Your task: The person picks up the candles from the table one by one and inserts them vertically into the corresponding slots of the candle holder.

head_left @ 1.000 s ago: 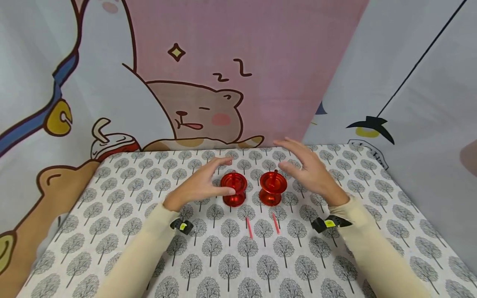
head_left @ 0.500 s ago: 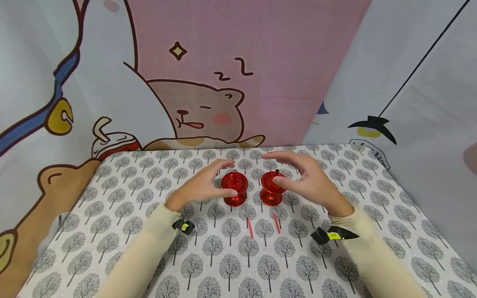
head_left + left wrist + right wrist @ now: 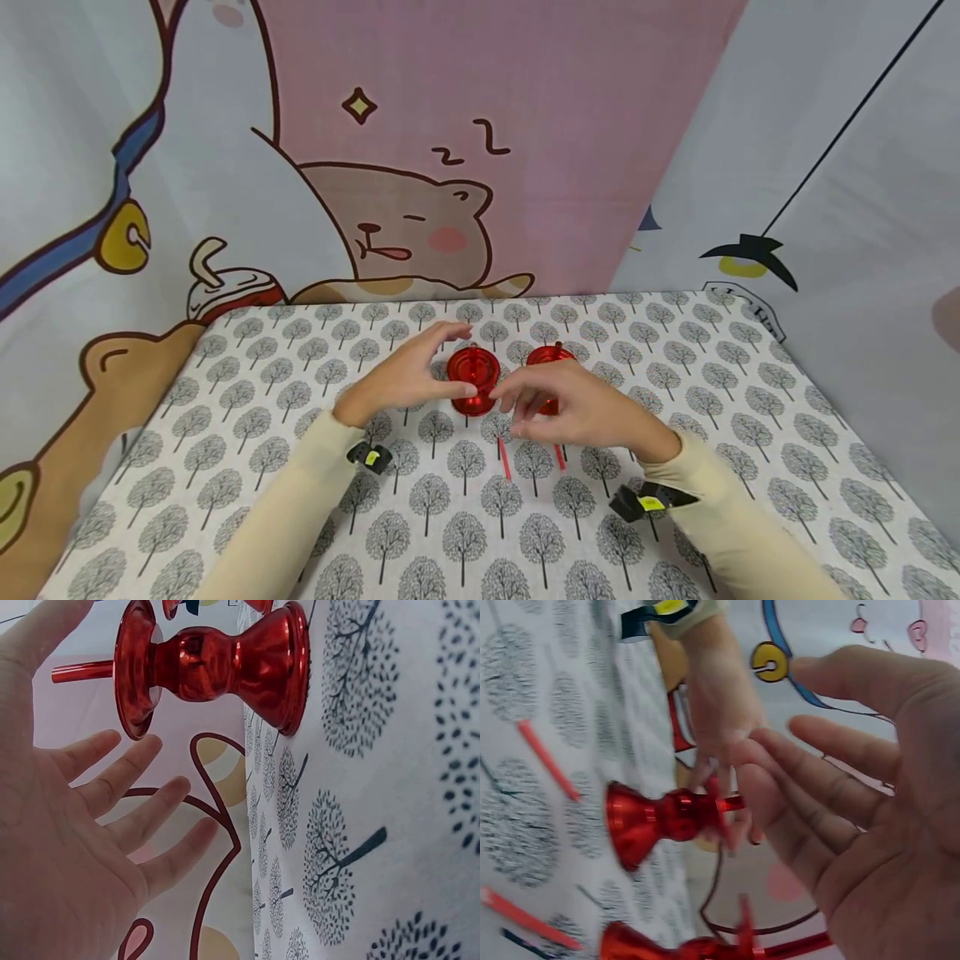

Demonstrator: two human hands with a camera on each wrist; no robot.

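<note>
On the tree-print cloth [image 3: 442, 567], the left red holder [image 3: 472, 367] stands beside the wide, empty left hand [image 3: 405, 372], while the right hand [image 3: 581, 408], loosely bent and apparently empty, hovers near two red sticks [image 3: 505, 460], seemingly a reaching step whose next move calls for a fingertip pinch.

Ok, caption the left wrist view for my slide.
Left hand, palm showing, near a spiked red stand on tree-print cloth.
</note>
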